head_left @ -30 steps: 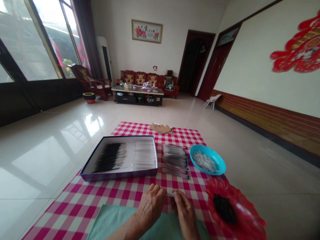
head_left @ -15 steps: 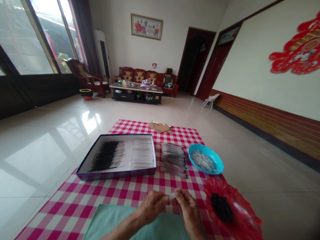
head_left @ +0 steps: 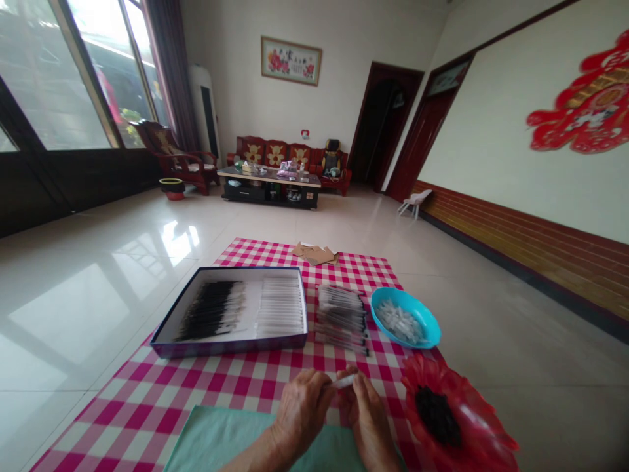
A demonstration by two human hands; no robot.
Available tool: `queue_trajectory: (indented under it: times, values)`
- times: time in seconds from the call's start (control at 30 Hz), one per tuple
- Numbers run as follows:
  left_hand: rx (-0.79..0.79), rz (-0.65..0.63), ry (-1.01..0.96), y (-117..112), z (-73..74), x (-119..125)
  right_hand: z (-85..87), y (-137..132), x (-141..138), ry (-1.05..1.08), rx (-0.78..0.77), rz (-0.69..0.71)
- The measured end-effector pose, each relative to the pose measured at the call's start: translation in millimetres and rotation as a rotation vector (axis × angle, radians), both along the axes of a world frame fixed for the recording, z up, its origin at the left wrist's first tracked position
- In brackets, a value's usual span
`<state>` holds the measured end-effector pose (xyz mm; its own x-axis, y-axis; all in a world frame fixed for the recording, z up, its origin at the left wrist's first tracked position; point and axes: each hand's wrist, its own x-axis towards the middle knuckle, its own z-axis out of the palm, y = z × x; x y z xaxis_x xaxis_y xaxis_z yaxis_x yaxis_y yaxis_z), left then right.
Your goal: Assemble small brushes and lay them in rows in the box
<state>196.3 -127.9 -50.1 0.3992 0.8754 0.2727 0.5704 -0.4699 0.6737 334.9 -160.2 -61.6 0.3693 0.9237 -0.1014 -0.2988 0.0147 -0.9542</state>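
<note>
My left hand (head_left: 302, 408) and my right hand (head_left: 369, 416) are close together above the near edge of the table. Between them is a short, whitish translucent tube (head_left: 344, 381), pinched by the fingers of both hands. Its ends are partly hidden by my fingers. Ahead of my hands lies a pile of slim clear sticks with black ends (head_left: 341, 314), resembling pens. A blue bowl (head_left: 432, 321) to the right holds many small translucent pieces. Closer to me, a red flower-shaped bowl (head_left: 484, 419) contains small black pieces.
A shallow box (head_left: 230, 344) at the left holds rows of black slim sticks and clear tubes. Green cloth (head_left: 221, 426) lies under my forearms on the checked tablecloth (head_left: 132, 406). Cardboard scraps (head_left: 317, 254) lie at the far edge.
The tube now shows more of its length and slants between my hands. My left hand has turned with its knuckles higher, and the right fingers have shifted along the tube. The view tilted slightly up.
</note>
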Motion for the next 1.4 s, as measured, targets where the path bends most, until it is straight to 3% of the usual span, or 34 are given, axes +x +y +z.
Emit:
queue_trajectory:
  times: [0.23, 0.4, 0.5, 0.6, 0.7, 0.77, 0.83, 0.9, 1.03, 1.13, 1.27, 1.33, 1.4]
  values:
    - [0.295, 0.08, 0.182, -2, -16.4, 8, -12.1, 1, 1, 0.136, -0.048, -0.07]
    - [0.182, -0.037, 0.083, -2, -10.8, 4, -6.6, -2, 4, 0.015, -0.039, -0.024]
    - [-0.105, -0.141, -0.106, -2, -0.1, -5, 6.9, -7, 8, -0.179, -0.009, 0.079]
    - [-0.656, -0.277, -0.337, 0, 6.5, -16, 20.9, -11, 12, -0.258, 0.025, 0.201]
    - [-1.261, -0.422, -0.555, 0, 2.5, -23, 29.9, -15, 13, -0.256, 0.048, 0.304]
    - [-1.462, -0.475, -0.657, -3, -2.4, -23, 30.7, -16, 12, -0.193, 0.056, 0.327]
    - [-1.381, -0.465, -0.7, -5, -4.2, -19, 27.2, -15, 8, -0.087, 0.068, 0.32]
    - [-1.063, -0.377, -0.645, -7, -1.2, -14, 20.8, -13, 3, 0.044, 0.073, 0.288]
    - [-0.385, -0.135, -0.317, -5, 8.2, -6, 6.7, -5, -8, 0.203, 0.04, 0.167]
    - [-0.177, -0.084, -0.188, -5, 4.9, -4, -0.1, -1, -10, 0.138, 0.027, 0.08]
    - [-0.234, -0.057, -0.236, -8, -5.2, -3, -0.8, -3, -3, -0.019, 0.026, 0.065]
    - [-0.452, -0.1, -0.384, -9, -6.2, -4, 2.4, -6, 1, -0.07, 0.028, 0.091]
    - [-0.826, -0.203, -0.581, -8, -4.6, -6, 7.2, -10, 2, -0.057, 0.044, 0.133]
